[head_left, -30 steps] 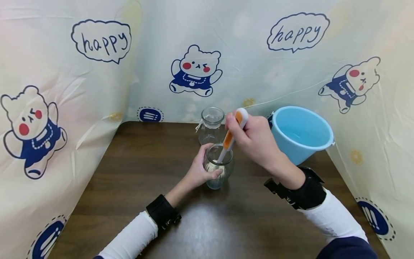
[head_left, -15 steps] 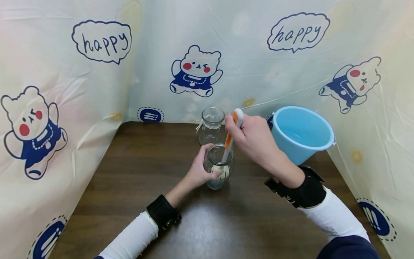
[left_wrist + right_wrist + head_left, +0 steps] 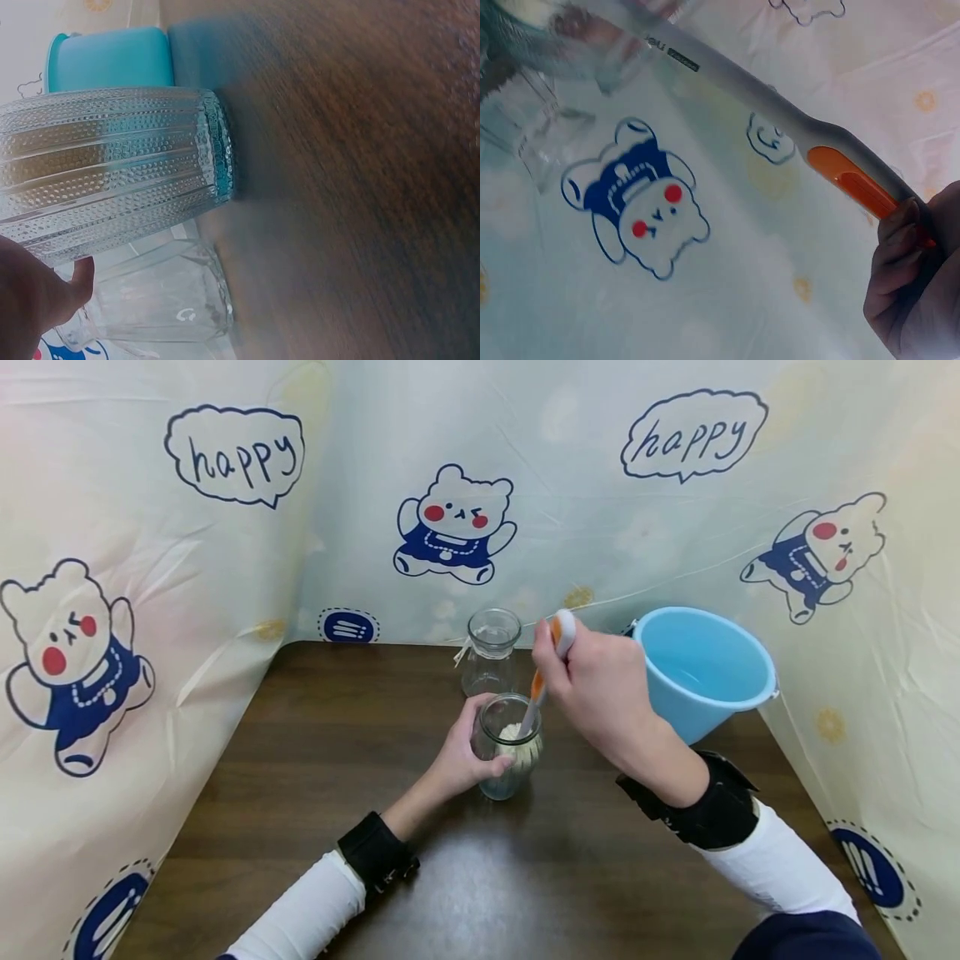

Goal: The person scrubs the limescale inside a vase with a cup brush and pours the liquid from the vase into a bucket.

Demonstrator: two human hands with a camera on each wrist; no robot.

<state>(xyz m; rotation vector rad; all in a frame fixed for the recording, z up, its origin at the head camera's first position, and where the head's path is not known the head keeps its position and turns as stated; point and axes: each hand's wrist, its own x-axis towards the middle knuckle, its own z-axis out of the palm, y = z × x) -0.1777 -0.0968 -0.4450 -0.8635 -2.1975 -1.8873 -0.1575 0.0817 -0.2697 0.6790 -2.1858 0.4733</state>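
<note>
My left hand (image 3: 465,752) grips a clear ribbed glass jar (image 3: 501,789) around its side, with the thumb across the front. In the left wrist view the jar (image 3: 157,157) shows dotted, textured glass and its base close over the table. My right hand (image 3: 603,685) holds a bottle brush (image 3: 537,689) by its white and orange handle, fingers curled round it. The brush slants down through the jar's mouth; its pale head sits inside, blurred by the glass. The right wrist view shows the grey-white shaft and orange grip of the brush (image 3: 840,161).
Behind the held jar stands a second clear glass jar (image 3: 491,647) with pale string at its neck. A light blue bucket (image 3: 678,706) is at the back right of the brown wooden table (image 3: 322,735). A printed cloth (image 3: 562,527) encloses the back and sides.
The right hand shifts slightly left, then right, and the brush head moves inside the jar, now higher and against the right side. The left hand and jar stay in place.
</note>
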